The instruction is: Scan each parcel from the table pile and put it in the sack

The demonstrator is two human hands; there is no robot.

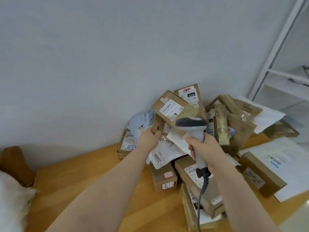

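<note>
Head view: the left hand (148,137) holds a box (173,107) by its near lower corner, fingers (156,133) curled on the edge. The box stands tilted above the pile (168,156) on the desk (100,181), close to the wall. The right hand (203,148) grips the scanner (190,123), fingers (191,145) wrapped round the handle. The scanner's head sits just in front of the box and points toward the label (170,108).

The step in hand looks like the scan itself. To do it well, turn the box so the label faces the scanner head squarely. Draw the scanner back a little so the whole barcode falls in the beam, then hold both steady until it reads. The head covers the box's near right corner, so the aim may be low of the barcode.

Mind the cable (203,188), which hangs over lower parcels and could drag one. A white mass (13,201) at the lower left edge may be the sack; I cannot tell
</note>
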